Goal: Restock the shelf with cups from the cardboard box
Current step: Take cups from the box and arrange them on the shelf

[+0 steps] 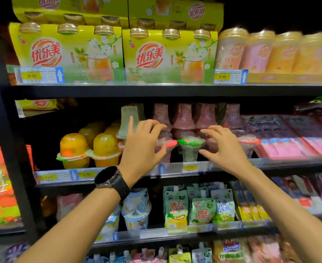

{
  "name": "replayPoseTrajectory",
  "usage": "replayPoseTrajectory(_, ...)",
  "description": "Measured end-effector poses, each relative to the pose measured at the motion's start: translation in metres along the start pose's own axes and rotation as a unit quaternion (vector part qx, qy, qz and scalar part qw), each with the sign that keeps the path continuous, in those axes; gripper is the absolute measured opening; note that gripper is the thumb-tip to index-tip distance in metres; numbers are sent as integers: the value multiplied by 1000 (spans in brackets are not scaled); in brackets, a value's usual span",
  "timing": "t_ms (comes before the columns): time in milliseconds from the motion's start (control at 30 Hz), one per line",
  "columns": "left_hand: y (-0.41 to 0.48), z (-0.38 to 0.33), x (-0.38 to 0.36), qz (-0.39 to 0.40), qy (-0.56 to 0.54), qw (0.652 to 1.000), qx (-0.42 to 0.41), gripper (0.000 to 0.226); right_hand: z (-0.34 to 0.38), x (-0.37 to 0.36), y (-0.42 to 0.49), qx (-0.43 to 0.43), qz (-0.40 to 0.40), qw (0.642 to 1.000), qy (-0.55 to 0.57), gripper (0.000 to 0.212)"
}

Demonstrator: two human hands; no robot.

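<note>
Left hand [143, 143] and right hand [223, 147] flank green-lid cup [190, 149] on middle shelf [289, 163], frame centre; fingers spread, holding nothing.

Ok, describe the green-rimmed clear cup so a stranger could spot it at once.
Find the black middle shelf, under the yellow-green drink cartons. At its front, between the person's left hand and right hand, stands a clear tapered plastic cup. Its rim is green; neighbouring cups' rims are red.

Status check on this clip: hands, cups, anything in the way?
Left hand, right hand open, empty. Green-lidded cup on middle shelf between them, ungripped. Red-lidded cups crowd either side.
</note>
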State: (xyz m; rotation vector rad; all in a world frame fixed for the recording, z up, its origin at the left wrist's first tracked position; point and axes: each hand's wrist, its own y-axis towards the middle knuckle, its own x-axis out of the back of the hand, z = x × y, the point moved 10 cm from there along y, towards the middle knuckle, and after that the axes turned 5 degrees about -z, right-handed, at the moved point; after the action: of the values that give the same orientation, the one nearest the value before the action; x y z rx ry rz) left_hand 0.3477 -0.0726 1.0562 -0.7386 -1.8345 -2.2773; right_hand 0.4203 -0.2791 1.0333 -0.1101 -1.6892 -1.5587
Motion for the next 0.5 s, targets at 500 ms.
replayPoseTrajectory(500, 10, -26, -57, 117, 76, 990, 9, 56, -28, -2, -4, 75, -4, 996, 54, 51)
